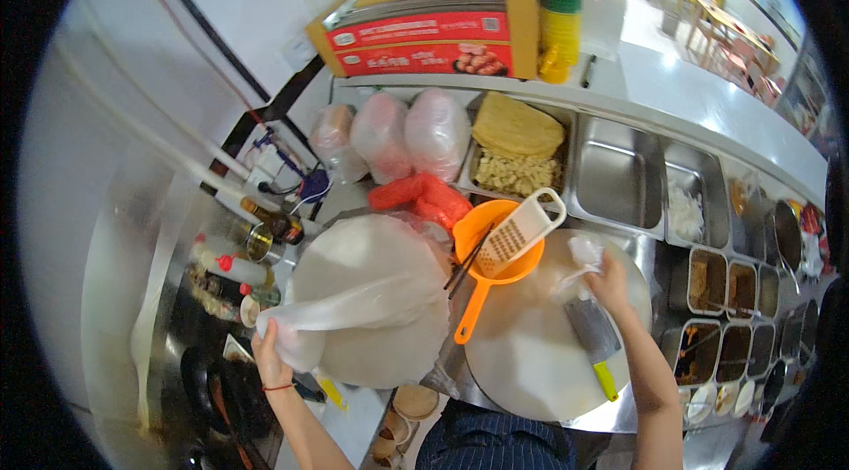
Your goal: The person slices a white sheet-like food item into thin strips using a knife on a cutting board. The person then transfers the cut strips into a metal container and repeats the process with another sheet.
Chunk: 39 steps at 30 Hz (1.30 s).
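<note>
My left hand (270,354) grips the edge of a thin pale sheet (351,311), lifted in a fold from a round stack of similar pale sheets (371,244). Over a round white board (537,364), my right hand (607,279) holds a crumpled piece of clear plastic (584,254). A cleaver (593,331) with a green handle lies on that board beside my right wrist. Between the stack and the board sits an orange handled strainer (472,234), with a white grater (517,238) and dark chopsticks (469,261) resting in it.
Steel pans (617,171) line the counter's back and right, one holding folded flatbreads (517,125) and diced food. Plastic-wrapped bundles (438,132) and a red bag (421,195) stand behind the stack. Squeeze bottles (242,268), a sauce bottle (282,224) and a dark pan (199,380) are at left.
</note>
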{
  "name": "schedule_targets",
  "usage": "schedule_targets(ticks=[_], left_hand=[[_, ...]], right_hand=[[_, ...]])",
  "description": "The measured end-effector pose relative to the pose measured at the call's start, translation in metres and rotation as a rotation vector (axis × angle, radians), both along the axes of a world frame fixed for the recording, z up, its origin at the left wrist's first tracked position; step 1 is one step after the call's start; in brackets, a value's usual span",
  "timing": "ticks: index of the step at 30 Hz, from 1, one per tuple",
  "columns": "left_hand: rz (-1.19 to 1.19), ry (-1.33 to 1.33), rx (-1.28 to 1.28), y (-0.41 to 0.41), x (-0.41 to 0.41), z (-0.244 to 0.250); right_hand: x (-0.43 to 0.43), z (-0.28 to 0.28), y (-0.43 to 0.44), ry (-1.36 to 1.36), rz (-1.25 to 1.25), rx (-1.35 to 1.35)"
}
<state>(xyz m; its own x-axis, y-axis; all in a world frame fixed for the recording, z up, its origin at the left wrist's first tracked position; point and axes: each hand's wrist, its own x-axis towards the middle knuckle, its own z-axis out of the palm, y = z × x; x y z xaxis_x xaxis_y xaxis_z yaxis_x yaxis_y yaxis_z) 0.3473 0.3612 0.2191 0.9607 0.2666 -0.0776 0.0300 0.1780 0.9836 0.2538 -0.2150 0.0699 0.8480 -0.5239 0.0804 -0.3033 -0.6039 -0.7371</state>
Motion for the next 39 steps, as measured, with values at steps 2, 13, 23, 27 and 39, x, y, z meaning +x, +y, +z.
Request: schedule_targets(ticks=[2, 13, 23, 27, 39], left_hand=[[0.035, -0.002, -0.013, 0.005, -0.007, -0.006], [0.089, -0.230, 0.162, -0.021, -0.038, 0.079], [-0.014, -0.306, 0.266, -0.037, -0.041, 0.129], [0.025, -0.250, 0.249, -0.025, -0.028, 0.099], [0.059, -0.117, 0.249, -0.002, -0.032, 0.028]], right_hand=[[0.005, 0.032, -0.006, -0.206, 0.045, 0.224], [0.113, 0.192, 0.150, -0.160, 0.782, 0.369], [0.058, 0.010, 0.109, 0.040, 0.195, 0.390], [0.024, -0.026, 0.177, 0.318, 0.179, 1.112], [-0.022, 0.000, 0.185, 0.029, -0.016, 1.183]])
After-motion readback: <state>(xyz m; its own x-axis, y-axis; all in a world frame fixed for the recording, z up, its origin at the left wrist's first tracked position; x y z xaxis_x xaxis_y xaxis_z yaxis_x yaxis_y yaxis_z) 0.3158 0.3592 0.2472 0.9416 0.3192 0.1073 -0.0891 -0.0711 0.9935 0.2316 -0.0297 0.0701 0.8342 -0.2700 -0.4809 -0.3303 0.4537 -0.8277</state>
